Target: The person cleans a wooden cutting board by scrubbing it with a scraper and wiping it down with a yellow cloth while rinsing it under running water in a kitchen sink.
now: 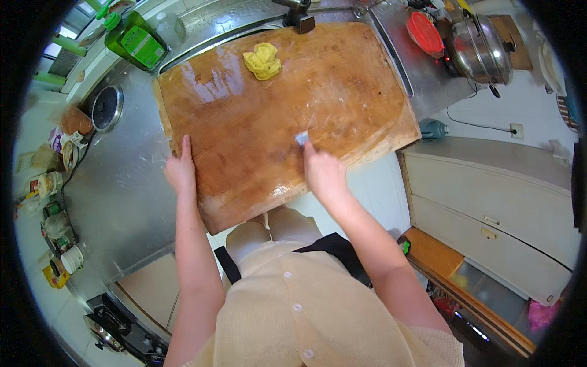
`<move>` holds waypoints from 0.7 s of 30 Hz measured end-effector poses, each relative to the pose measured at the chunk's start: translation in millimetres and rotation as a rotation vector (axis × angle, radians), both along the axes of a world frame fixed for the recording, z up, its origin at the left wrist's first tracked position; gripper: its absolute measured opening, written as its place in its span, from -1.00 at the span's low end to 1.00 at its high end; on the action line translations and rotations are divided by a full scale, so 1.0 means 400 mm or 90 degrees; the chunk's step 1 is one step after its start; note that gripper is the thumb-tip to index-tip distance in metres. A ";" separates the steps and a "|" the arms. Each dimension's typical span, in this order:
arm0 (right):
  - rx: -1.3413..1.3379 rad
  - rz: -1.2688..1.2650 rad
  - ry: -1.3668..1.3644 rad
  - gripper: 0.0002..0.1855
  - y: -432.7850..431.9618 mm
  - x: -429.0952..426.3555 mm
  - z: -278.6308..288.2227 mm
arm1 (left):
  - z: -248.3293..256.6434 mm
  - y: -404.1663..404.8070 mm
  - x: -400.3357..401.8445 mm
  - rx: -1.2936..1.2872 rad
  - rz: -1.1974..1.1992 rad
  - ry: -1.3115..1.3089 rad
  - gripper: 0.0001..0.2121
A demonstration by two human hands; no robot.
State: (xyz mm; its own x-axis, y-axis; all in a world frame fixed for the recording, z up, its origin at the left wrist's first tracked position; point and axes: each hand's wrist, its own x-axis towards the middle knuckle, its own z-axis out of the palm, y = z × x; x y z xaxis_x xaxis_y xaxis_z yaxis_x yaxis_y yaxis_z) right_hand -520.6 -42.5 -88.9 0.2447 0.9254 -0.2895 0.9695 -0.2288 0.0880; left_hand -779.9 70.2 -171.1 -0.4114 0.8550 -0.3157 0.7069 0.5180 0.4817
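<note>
A large wooden board (257, 119), wet and shiny in places, lies over the sink in front of me. My left hand (181, 167) grips its left edge, the thumb resting on the top face. Near the board's front edge, my right hand (324, 172) is closed around a small flat tool (301, 137). Only the tool's pale bluish-white end shows, against the board; my fingers hide the rest, so its exact kind is unclear. A crumpled yellow cloth (262, 61) rests on the far part of the board, apart from both hands.
The faucet (299, 16) overhangs the board's far edge. A green pump bottle (135, 41) stands at the far left of the steel counter (124, 183), with a round lid (107, 108) nearby. A steel pot (481, 49) and a red lid (424, 34) are at the far right.
</note>
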 end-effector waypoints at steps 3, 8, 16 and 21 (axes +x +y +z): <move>0.059 -0.061 -0.007 -0.70 0.056 0.059 -0.011 | 0.000 -0.002 0.017 0.027 -0.023 0.006 -0.25; 0.062 -0.091 0.011 -0.78 -0.034 0.100 -0.002 | -0.004 0.006 -0.003 -0.012 -0.005 0.053 -0.25; 0.138 -0.183 -0.002 -0.75 -0.098 0.138 -0.008 | -0.018 0.004 -0.003 0.036 -0.020 0.043 -0.17; 0.130 -0.267 -0.039 -0.76 -0.026 0.257 -0.013 | -0.015 0.010 0.010 0.018 -0.049 0.057 -0.18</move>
